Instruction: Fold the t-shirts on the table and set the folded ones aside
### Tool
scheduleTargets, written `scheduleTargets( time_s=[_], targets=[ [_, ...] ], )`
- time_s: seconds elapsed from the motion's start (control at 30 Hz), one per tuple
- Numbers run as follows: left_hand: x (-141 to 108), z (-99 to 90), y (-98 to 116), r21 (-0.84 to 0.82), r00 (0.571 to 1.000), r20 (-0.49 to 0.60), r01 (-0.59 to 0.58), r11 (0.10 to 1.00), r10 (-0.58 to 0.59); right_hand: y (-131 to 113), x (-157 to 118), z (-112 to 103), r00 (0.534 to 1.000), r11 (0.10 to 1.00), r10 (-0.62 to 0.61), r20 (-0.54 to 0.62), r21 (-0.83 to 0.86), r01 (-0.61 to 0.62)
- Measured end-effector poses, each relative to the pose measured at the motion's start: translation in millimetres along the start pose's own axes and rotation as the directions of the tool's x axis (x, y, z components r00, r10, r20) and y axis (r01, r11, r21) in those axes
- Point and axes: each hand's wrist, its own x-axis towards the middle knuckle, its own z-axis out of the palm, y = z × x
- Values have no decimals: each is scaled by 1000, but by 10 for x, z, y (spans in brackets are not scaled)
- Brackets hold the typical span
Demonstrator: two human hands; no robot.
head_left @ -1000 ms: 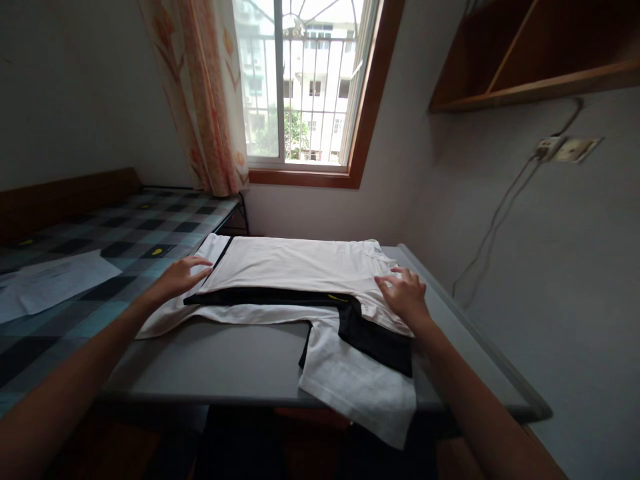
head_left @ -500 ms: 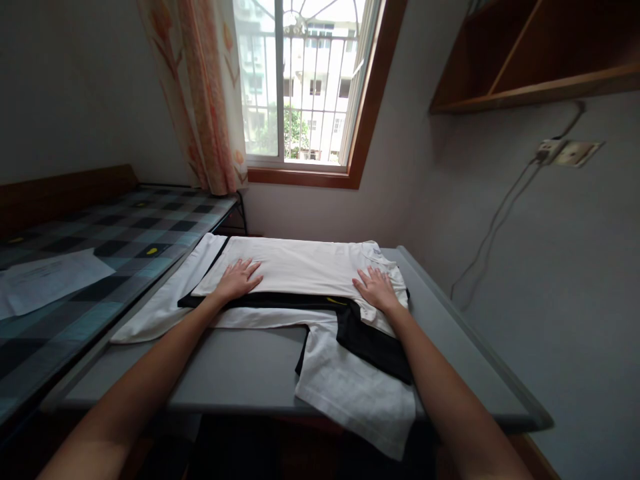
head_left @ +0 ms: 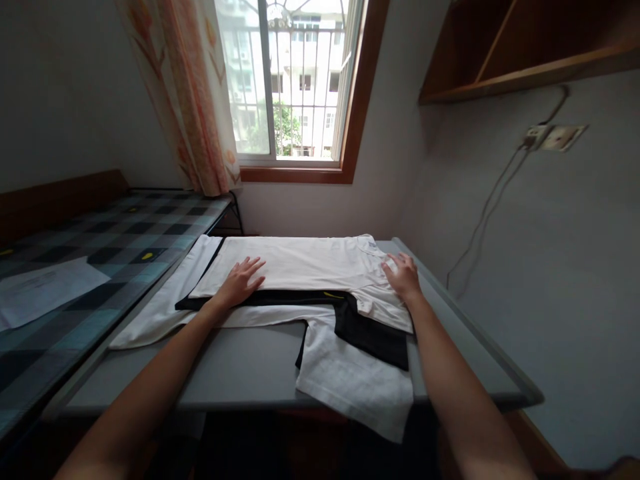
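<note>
A white T-shirt (head_left: pixel 300 261) lies folded lengthwise on top of a stack of shirts, its collar toward the right. Under it a black shirt (head_left: pixel 373 339) shows along the near edge and at one sleeve. Lowest is another white shirt (head_left: pixel 357 380), whose sleeve hangs over the table's front edge. My left hand (head_left: pixel 243 280) rests on the left part of the top T-shirt, fingers spread. Over the right end, by the collar and shoulder, is my right hand (head_left: pixel 403 275), fingers apart and slightly bent; whether it presses the cloth I cannot tell.
The shirts lie on a grey table (head_left: pixel 240 367). To the left stands a bed with a checked cover (head_left: pixel 165 227) and a paper sheet (head_left: pixel 50 290) on it. A barred window (head_left: pixel 300 87) is ahead. A socket with a cord (head_left: pixel 535 139) and a wooden shelf (head_left: pixel 525 70) are on the right wall.
My right hand has shifted right and away from me, from the T-shirt's shoulder toward its right edge, with fingers more bent. My left hand stays about where it was. The view has turned slightly.
</note>
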Motion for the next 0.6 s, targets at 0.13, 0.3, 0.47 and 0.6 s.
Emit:
scheduleTargets(
  time_s=[0.13, 0.3, 0.47, 0.6],
  targets=[
    [1, 27, 13, 58, 985, 157, 68, 996, -76, 21, -106, 35, 967, 983, 148, 207, -133, -122],
    [-5, 13, 19, 92, 977, 199, 64, 994, -81, -11, -44, -38, 992, 992, 107, 65, -81, -101],
    [-16, 10, 28, 124, 974, 217, 46, 991, -72, -135, -31, -35, 988, 991, -137, 76, 25, 135],
    [-36, 27, 31, 117, 982, 181, 38, 992, -59, -198, -125, 19, 948, 989, -101, 302, -75, 129]
  ],
)
